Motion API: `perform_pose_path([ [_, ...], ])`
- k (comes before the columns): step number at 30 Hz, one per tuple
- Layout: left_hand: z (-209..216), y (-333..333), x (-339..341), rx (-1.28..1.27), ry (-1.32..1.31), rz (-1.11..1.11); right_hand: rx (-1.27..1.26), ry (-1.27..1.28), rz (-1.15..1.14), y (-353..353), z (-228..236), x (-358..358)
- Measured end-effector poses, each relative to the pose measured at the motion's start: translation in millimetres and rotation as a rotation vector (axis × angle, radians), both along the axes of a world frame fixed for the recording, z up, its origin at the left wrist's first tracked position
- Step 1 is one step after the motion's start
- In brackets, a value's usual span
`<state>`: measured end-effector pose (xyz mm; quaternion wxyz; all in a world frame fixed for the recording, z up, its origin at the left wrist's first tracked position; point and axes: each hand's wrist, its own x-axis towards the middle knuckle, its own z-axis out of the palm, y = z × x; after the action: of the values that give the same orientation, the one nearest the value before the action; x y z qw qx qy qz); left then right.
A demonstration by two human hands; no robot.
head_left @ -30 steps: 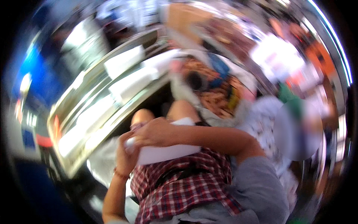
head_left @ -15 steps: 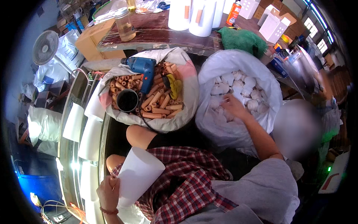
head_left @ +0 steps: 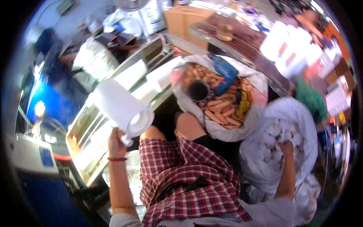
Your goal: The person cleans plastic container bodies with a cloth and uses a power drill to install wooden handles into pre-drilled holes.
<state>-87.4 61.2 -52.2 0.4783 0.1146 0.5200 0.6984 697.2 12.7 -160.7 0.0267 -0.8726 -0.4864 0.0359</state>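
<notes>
White cylindrical sleeve [head_left: 118, 99], left: smooth, matt, paper- or plastic-like. White rounded pieces [head_left: 271, 129], right: dull; material indistinct. White open bag [head_left: 298, 109]: thin, creased plastic, slight sheen. Off-white open sack [head_left: 230, 134]: wrinkled, cloth-like. Blue drill [head_left: 227, 71]: plastic-looking housing. Red checked garment [head_left: 189, 174], near: matt cloth. Brown desk [head_left: 245, 47], far: glossy top. Tan rectangular box [head_left: 184, 24], far: matt cardboard.

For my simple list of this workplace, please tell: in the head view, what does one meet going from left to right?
Blue container, white cylinder in the left hand, round cup, blue drill, right hand, green bundle.
</notes>
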Motion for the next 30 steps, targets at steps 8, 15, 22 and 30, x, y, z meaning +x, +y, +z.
perform_pose_path([
  [8,-21.2,-12.7,48.3,0.159,-0.455,0.08,0.367,1.01,0.528,85.6,169.5,-254.8],
  [15,12.1,-26.8,75.1,0.248,-0.391,0.096,0.496,0.868,1.354,115.8,199.5,-511.7],
  [22,4.6,-44.6,64.3,0.294,-0.373,0.14,0.369,0.845,1.394,105.4,203.3,-568.9],
  [30,3.8,-46.1,58.7,0.339,-0.342,0.213,0.363,0.821,1.383,106.0,202.7,-577.2],
])
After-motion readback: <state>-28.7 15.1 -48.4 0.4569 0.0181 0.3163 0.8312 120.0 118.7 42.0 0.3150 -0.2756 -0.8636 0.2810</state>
